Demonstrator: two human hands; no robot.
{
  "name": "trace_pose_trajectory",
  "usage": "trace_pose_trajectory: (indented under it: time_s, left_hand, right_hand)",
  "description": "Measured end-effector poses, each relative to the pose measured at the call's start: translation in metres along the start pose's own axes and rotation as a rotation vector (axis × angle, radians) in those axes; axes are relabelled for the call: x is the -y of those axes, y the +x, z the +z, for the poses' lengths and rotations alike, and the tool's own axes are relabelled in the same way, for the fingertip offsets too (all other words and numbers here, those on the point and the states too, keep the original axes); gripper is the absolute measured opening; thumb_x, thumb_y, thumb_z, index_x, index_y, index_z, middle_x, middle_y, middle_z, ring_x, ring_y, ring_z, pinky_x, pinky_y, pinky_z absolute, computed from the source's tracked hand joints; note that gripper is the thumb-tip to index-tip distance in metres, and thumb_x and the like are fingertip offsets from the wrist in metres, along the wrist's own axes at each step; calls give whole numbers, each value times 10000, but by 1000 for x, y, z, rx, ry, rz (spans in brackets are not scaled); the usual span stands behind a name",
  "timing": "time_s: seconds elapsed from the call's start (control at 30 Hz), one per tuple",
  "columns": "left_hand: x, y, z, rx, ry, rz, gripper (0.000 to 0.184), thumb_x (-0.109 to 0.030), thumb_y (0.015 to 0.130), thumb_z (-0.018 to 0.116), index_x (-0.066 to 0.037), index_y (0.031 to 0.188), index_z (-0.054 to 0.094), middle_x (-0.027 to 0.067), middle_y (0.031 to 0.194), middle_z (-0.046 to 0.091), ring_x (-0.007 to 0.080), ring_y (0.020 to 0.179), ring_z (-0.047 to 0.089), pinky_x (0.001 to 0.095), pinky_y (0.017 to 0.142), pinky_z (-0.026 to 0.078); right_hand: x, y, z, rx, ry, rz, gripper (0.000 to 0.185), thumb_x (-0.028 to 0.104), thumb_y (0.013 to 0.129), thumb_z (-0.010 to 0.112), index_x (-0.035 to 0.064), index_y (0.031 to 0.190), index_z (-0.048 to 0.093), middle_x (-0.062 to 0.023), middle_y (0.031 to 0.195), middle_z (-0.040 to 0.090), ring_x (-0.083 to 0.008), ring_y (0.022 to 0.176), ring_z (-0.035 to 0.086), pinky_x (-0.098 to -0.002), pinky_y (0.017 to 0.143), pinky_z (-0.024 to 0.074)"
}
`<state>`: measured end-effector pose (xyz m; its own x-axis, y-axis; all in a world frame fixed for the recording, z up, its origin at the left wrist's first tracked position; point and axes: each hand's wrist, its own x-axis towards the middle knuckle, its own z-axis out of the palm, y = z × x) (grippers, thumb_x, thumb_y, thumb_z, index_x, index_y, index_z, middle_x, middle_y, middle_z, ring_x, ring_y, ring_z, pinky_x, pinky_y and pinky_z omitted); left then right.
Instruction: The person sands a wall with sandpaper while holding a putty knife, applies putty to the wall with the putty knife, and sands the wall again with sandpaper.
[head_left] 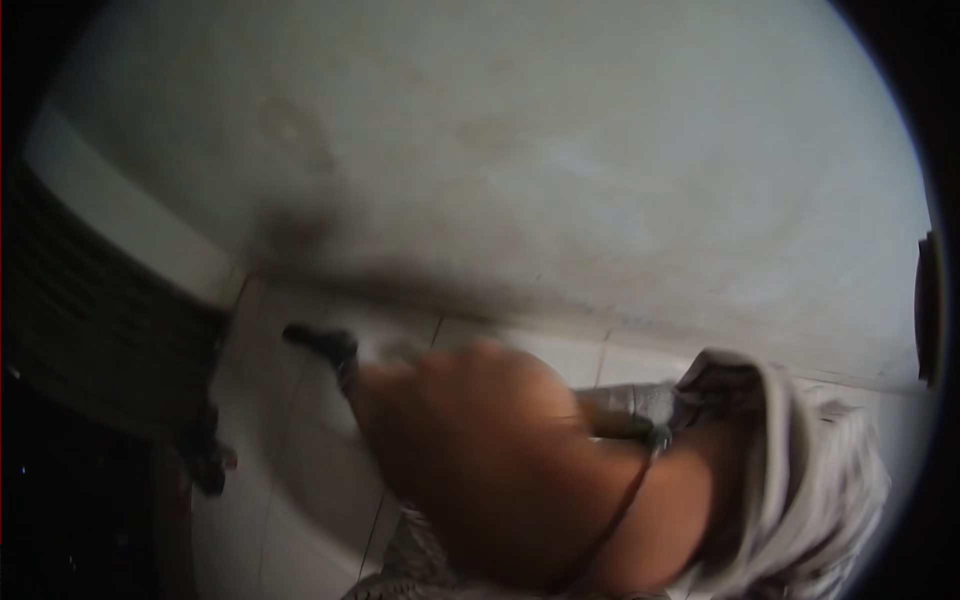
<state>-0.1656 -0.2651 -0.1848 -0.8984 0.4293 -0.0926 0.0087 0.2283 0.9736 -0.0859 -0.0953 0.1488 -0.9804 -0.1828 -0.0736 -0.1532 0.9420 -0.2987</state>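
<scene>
My right hand (470,440) fills the lower middle of the head view, smeared by motion, with its fingers curled. A short black object (325,342), narrow and handle-like, sticks out past the fingers at the upper left; its kind cannot be made out. Around the wrist runs a thin dark cord (630,495) with a greenish piece (625,425) by it. A loose grey-white striped sleeve (790,480) is pushed up the forearm. My left hand does not show.
A stained pale wall (600,130) rises beyond white floor tiles (290,400). At the left are a dark slatted surface (90,290) and a small dark item (205,455) at the tiles' edge. Patterned cloth (410,560) lies below the hand.
</scene>
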Motion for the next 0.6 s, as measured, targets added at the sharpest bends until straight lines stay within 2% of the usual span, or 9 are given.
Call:
trace_pose_trajectory:
  time_s: [0.17, 0.23, 0.43, 0.47, 0.6]
  left_hand:
    - [49, -21, -49, -214, 65, 32, 191, -146, 871, 564, 37, 916, 536, 101, 809, 570, 171, 741, 533, 322, 649, 407]
    - [73, -36, -50, -228, 67, 20, 190, -152, 872, 564, 35, 884, 530, 98, 774, 552, 168, 706, 514, 324, 622, 392]
    - [95, 14, -1, -144, 7, 221, 222, -169, 877, 563, 29, 789, 511, 88, 669, 497, 161, 601, 457, 329, 542, 348]
    - [68, 6, 43, -142, 25, 257, 231, -171, 878, 563, 28, 774, 508, 86, 652, 488, 160, 584, 448, 330, 529, 341]
    - [62, 16, 62, -89, 44, 399, 276, -183, 881, 563, 24, 710, 496, 79, 582, 451, 155, 514, 409, 333, 476, 312]
  right_hand:
    - [33, 54, 30, 107, -9, -206, 211, 126, 821, 542, 77, 1025, 523, -108, 729, 625, -188, 671, 647, -302, 581, 504]
    - [44, 66, 43, 177, -21, -211, 210, 125, 817, 549, 75, 1020, 523, -107, 720, 621, -186, 662, 644, -300, 576, 500]
    - [49, 71, 37, 215, -216, -69, 212, 122, 805, 570, 66, 1004, 523, -102, 692, 609, -179, 634, 633, -297, 561, 487]
    - [23, 29, 9, 204, -232, -63, 212, 122, 803, 573, 65, 1001, 523, -101, 687, 607, -178, 629, 632, -296, 558, 485]
    - [22, 12, -6, 189, -319, 17, 214, 120, 795, 587, 59, 990, 523, -98, 668, 599, -174, 610, 625, -293, 548, 476]
